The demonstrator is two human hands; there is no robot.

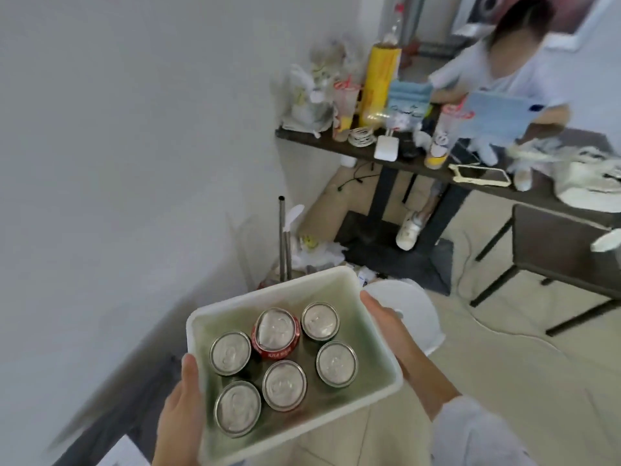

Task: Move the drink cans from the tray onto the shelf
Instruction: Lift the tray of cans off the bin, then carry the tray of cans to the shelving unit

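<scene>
A white tray (339,280) with a pale green inside is held level in front of me. Several drink cans stand upright in it, seen from above by their silver tops. One red can (276,332) sits near the tray's middle, with silver-topped cans (284,385) around it. My left hand (183,408) grips the tray's left edge, thumb over the rim. My right hand (391,331) holds the right edge from outside. No shelf is in view.
A white wall (134,129) runs along the left. A dark table (336,142) cluttered with cups, bags and a yellow roll stands ahead, where a person sits. A dark chair (554,250) is at right, and a white stool (413,307) sits just beyond the tray.
</scene>
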